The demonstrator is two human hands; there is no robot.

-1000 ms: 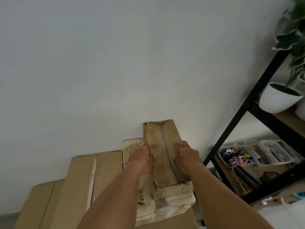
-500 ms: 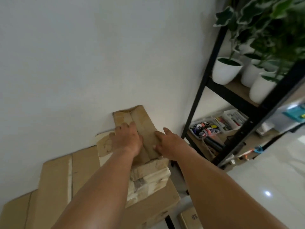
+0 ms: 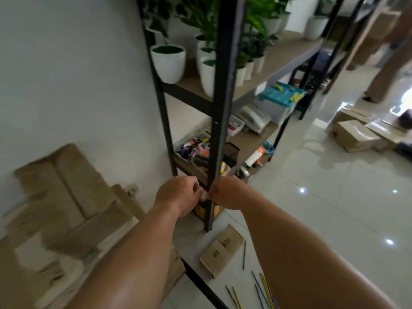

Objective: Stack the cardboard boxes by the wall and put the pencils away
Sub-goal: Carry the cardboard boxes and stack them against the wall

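A blurred stack of cardboard boxes (image 3: 66, 197) leans against the white wall at the lower left. My left hand (image 3: 178, 194) and my right hand (image 3: 227, 192) are off the stack, held close together in front of the black shelf post (image 3: 219, 108), fingers curled with nothing visible in them. A small flat cardboard box (image 3: 221, 250) lies on the white floor below them. Several coloured pencils (image 3: 260, 288) are scattered on the floor beside my right forearm. More cardboard boxes (image 3: 354, 136) sit on the floor at the far right.
A black metal shelf unit holds white plant pots (image 3: 169, 61) above and trays of small stationery (image 3: 194, 146), a black mesh cup (image 3: 231, 152) and a teal-lidded bin (image 3: 281, 97) lower down. A person's legs (image 3: 383, 70) stand at the far right on the glossy tiled floor.
Both hands came off the top box of the stack and drew together. My view swung right, from the wall to the shelf and the floor.
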